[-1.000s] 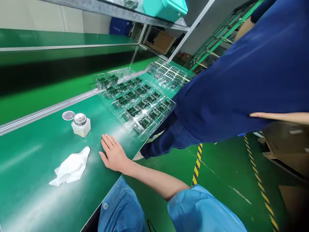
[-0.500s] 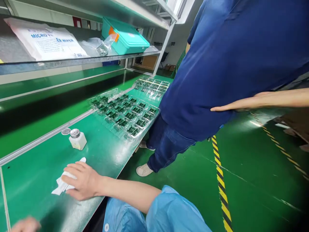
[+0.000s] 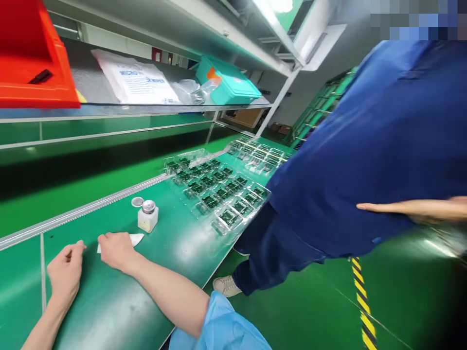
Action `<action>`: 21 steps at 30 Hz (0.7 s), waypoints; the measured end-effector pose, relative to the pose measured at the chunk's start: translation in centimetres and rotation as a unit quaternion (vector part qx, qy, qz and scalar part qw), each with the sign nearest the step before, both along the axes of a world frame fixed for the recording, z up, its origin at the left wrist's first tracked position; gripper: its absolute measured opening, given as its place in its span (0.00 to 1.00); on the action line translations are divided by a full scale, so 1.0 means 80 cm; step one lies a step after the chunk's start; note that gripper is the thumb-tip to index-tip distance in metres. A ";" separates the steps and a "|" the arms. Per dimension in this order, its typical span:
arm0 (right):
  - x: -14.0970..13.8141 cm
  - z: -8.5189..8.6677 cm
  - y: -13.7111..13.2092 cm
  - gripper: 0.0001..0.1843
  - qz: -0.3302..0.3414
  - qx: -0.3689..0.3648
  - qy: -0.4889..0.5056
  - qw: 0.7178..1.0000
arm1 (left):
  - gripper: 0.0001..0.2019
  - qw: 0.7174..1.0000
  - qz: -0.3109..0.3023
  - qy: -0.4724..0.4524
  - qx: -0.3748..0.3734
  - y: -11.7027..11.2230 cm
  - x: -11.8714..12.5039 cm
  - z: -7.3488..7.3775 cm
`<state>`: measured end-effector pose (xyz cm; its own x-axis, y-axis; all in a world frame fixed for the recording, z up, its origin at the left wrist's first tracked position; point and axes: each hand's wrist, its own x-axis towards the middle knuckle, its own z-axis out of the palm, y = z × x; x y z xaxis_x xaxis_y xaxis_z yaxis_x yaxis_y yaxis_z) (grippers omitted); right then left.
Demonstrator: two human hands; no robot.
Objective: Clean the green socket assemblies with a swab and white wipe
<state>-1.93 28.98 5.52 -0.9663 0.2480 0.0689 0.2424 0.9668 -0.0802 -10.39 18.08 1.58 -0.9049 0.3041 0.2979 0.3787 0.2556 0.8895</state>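
Note:
My right hand (image 3: 117,250) presses down on the green bench top with its fingers wrapped over a white wipe (image 3: 136,239), whose ends stick out on both sides. To its left, my left hand (image 3: 66,272) is curled just above the bench, fingertips closed towards the thumb, and nothing shows in it. A small white square dispenser bottle (image 3: 148,221) with a metal top stands upright just beyond the right hand, its round lid (image 3: 137,201) flipped open.
Clear plastic trays (image 3: 219,187) of small green circuit boards lie farther along the bench (image 3: 175,291). A shelf above bears a red bin (image 3: 36,92), a packet of wipers (image 3: 140,85) and a teal box (image 3: 233,82). A person in blue (image 3: 346,160) stands close at the right.
The view has swung left and up, bringing in the red bin. My left hand has come fully into view, closed, near the right one. The right hand, still on the wipe, has slid nearer the bottle.

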 end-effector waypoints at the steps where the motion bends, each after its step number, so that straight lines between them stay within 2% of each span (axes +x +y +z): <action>1: -0.003 0.001 0.000 0.07 -0.006 -0.009 -0.003 1.000 | 0.22 1.000 0.001 -0.012 0.000 0.000 0.000 0.000; 6: -0.003 0.010 0.001 0.12 -0.029 -0.038 -0.014 0.999 | 0.21 0.998 -0.012 -0.059 0.006 0.004 0.002 0.007; 13: -0.003 0.015 0.004 0.12 -0.025 -0.068 -0.028 0.997 | 0.20 0.997 -0.017 -0.069 0.003 0.006 0.006 0.019; 21: -0.009 0.006 0.020 0.11 0.012 -0.066 0.021 0.998 | 0.22 0.998 -0.030 -0.045 0.019 0.024 -0.002 0.007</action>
